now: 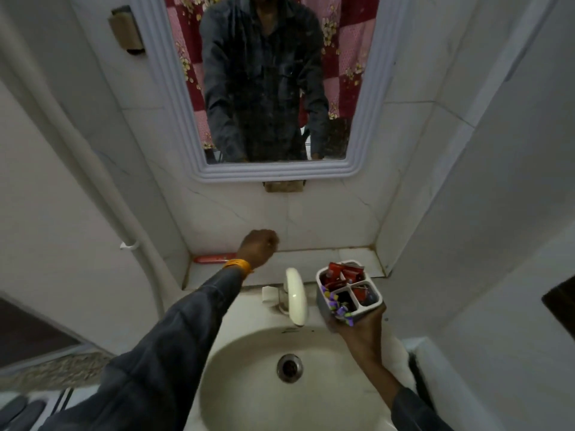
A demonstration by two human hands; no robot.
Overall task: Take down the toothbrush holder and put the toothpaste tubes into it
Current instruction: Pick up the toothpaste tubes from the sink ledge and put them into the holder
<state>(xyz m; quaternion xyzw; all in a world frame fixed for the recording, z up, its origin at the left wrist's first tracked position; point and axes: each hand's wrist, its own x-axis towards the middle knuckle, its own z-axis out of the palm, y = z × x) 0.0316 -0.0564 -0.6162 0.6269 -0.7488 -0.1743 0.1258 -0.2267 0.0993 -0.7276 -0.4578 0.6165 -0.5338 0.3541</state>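
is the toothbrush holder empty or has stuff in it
Not empty: the toothbrush holder, held in the right hand, shows red tubes in its compartments.

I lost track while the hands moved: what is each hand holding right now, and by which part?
Right hand grips the toothbrush holder from below, at its base. Left hand is closed; whether it holds anything cannot be told.

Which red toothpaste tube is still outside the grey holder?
The red tube lying flat on the ledge, just beyond the left hand. The other red tubes stand in the grey compartmented holder gripped by the right hand.
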